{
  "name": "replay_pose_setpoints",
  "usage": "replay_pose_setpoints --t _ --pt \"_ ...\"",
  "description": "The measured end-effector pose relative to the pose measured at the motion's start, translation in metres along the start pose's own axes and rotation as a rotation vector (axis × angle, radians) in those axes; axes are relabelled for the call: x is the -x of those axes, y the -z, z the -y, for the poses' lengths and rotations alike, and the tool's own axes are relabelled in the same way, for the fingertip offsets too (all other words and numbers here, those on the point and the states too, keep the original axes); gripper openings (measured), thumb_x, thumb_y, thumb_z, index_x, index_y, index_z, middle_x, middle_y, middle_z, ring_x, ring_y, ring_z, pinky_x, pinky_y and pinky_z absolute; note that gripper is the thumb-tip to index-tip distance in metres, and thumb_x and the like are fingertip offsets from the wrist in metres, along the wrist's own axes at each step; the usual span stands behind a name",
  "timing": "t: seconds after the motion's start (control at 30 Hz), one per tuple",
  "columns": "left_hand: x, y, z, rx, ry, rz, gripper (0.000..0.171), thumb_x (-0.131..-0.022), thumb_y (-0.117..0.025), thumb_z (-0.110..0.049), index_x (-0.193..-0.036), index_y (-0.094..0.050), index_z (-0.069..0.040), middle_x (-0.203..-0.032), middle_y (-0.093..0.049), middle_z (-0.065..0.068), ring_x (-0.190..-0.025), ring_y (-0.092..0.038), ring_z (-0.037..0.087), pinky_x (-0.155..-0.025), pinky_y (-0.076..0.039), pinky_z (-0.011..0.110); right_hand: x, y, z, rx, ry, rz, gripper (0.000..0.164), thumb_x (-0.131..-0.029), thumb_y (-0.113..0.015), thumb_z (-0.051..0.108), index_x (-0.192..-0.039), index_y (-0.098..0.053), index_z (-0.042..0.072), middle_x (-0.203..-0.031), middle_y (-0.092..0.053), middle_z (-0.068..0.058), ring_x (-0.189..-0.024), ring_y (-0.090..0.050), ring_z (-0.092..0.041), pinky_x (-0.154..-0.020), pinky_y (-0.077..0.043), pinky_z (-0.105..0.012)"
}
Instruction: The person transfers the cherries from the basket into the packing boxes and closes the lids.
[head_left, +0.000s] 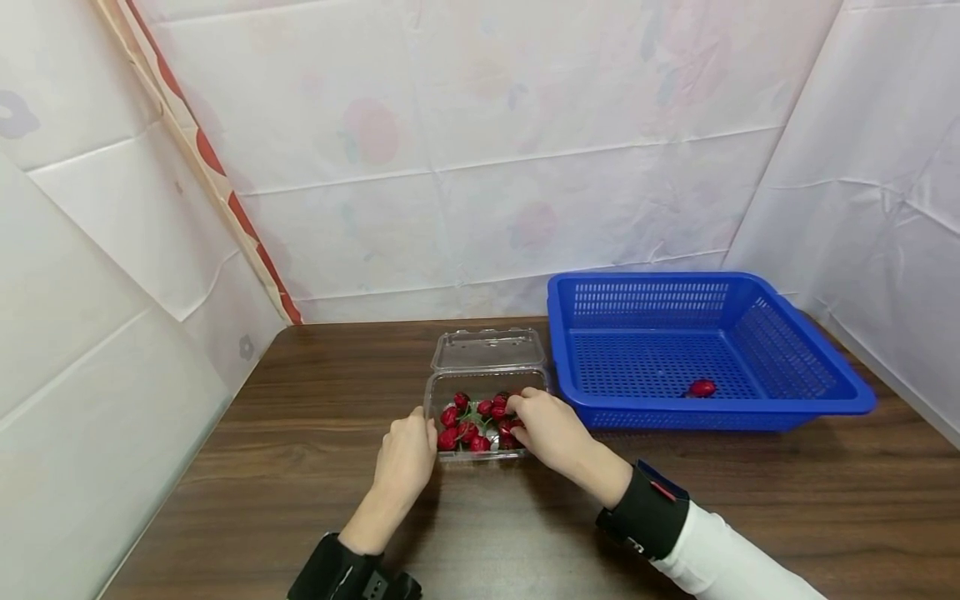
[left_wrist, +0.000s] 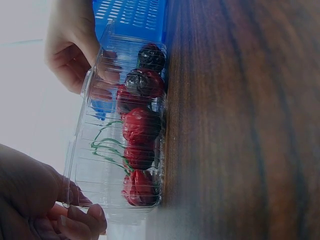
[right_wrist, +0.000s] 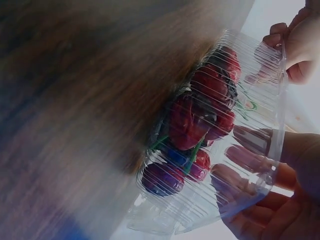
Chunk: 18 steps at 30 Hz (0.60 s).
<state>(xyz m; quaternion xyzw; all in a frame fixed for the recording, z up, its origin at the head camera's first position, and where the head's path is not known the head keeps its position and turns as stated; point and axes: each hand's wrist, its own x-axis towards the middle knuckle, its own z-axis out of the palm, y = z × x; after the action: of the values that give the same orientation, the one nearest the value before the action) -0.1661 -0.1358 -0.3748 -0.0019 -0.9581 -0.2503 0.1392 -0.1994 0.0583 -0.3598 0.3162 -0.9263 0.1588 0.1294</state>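
Note:
A clear plastic clamshell box (head_left: 487,382) stands on the table with its lid tipped back, away from me. Several red cherries (head_left: 468,432) with thin green stems lie inside it. My left hand (head_left: 407,450) pinches the box's left wall at the rim; the left wrist view shows its fingers (left_wrist: 82,222) curled on that edge. My right hand (head_left: 551,429) reaches over the right side, fingers (right_wrist: 227,182) dipping inside beside the cherries (right_wrist: 200,167). No cherry shows lifted in it, and its fingertips are partly hidden by the ribbed wall.
A blue perforated plastic basket (head_left: 585,402) stands to the right of the box, close to its lid. One red cherry (head_left: 702,388) lies on the basket's floor. The brown wooden table (head_left: 315,417) is enclosed by pale patterned sheets (head_left: 480,208) at the back and sides.

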Motion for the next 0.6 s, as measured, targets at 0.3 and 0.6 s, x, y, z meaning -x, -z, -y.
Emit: replay_pose_setpoints --t 0.3,0.6 --pt "0.001 0.000 -0.001 0.002 -0.001 0.011 0.028 -0.088 -0.050 -0.004 -0.106 -0.054 0.018 -0.078 -0.061 0.027 -0.043 -0.047 0.015 -0.035 -0.036 0.024 0.004 0.005 0.000 -0.009 0.008 -0.014 0.011 -0.074 -0.073 0.011 -0.080 -0.065 0.007 -0.075 -0.058 -0.004 -0.068 -0.058 -0.018 -0.059 -0.047 -0.030" --pt "-0.001 0.000 0.000 -0.010 -0.004 -0.011 0.020 -0.087 -0.052 -0.005 -0.095 -0.058 0.013 -0.070 -0.060 0.020 -0.050 -0.056 0.024 -0.037 -0.040 0.031 0.009 0.020 0.006 -0.008 0.044 -0.036 0.007 -0.075 -0.070 0.009 -0.078 -0.064 0.009 -0.072 -0.057 0.000 -0.065 -0.057 -0.015 -0.056 -0.046 -0.028"
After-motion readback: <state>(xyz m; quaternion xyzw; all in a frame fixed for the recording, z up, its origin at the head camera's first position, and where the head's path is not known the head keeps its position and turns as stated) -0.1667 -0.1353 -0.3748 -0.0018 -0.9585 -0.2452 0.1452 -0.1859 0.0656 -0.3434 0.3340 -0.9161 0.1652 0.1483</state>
